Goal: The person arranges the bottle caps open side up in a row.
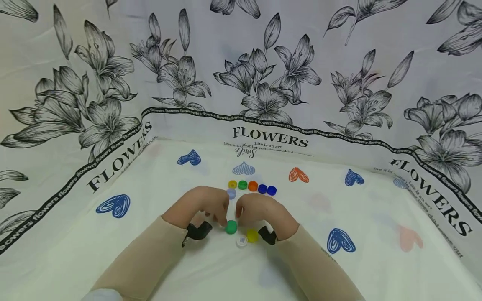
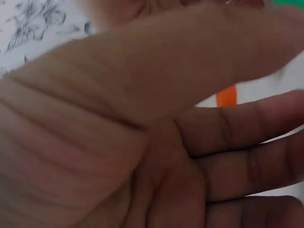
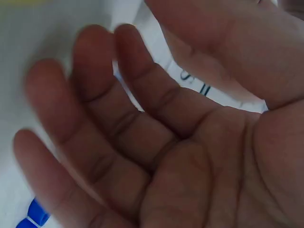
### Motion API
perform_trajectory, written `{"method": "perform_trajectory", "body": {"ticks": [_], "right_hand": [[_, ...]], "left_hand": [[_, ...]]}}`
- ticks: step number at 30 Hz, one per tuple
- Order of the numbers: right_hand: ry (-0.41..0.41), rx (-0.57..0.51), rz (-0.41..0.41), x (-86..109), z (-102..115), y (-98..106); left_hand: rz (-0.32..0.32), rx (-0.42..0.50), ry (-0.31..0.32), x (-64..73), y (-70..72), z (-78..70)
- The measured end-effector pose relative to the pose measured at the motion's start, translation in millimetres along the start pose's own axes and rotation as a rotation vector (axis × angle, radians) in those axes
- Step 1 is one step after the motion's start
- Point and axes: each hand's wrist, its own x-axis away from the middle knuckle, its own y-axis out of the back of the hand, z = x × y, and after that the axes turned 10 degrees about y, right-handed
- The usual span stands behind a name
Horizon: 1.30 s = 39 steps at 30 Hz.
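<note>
My left hand (image 1: 211, 201) is bent down over the table, its fingertips beside a green bottle cap (image 1: 231, 227) and seeming to touch its edge. In the left wrist view its fingers (image 2: 247, 126) extend with nothing visible in the palm; a green patch (image 2: 289, 2) shows past the thumb. Opposite it, my right hand (image 1: 261, 207) hovers with loosely curved fingers (image 3: 95, 102) and a bare palm. Close to the right wrist lie a yellow cap (image 1: 252, 235) and a whitish cap (image 1: 242, 241). A pale blue cap (image 1: 231, 193) sits just beyond the hands.
Beyond the hands runs a row of caps: yellow (image 1: 232, 184), green (image 1: 242, 184), orange (image 1: 252, 186) and two dark blue caps (image 1: 262, 189). A white cloth with printed hearts covers the table (image 1: 316, 267). A flower-printed curtain (image 1: 263, 83) stands behind and at both sides.
</note>
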Motion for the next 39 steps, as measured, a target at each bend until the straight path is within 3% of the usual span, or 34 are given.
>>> {"method": "perform_trajectory", "body": {"ticks": [2, 5, 11, 18, 21, 26, 32, 39], "right_hand": [[-0.028, 0.013, 0.009, 7.1, -1.8, -6.3], [-0.043, 0.013, -0.016, 13.1, -5.7, -13.9], [0.001, -0.012, -0.038, 11.8, -16.7, -13.8], [0.098, -0.106, -0.004, -1.7, -37.8, 9.9], [0.075, -0.167, -0.002, -6.2, -40.5, 15.5], [0.009, -0.265, -0.088, -13.2, -39.3, 19.1], [-0.072, -0.388, -0.183, -15.7, -39.5, 16.5], [-0.069, -0.513, -0.247, -16.1, -37.9, 11.9]], "left_hand": [[0.03, -0.034, -0.026, -1.9, -11.1, -12.5], [-0.005, -0.009, -0.061, -6.6, -27.1, -21.8], [-0.088, 0.118, -0.081, -13.6, -47.5, -16.8], [-0.143, 0.229, -0.124, -22.2, -44.7, -5.1], [-0.204, 0.246, -0.119, -25.6, -42.3, -4.7], [-0.328, 0.298, -0.076, -28.4, -42.5, -5.9], [-0.285, 0.364, -0.036, -27.8, -45.5, -6.5], [-0.285, 0.332, -0.063, -26.7, -46.2, -5.8]]}}
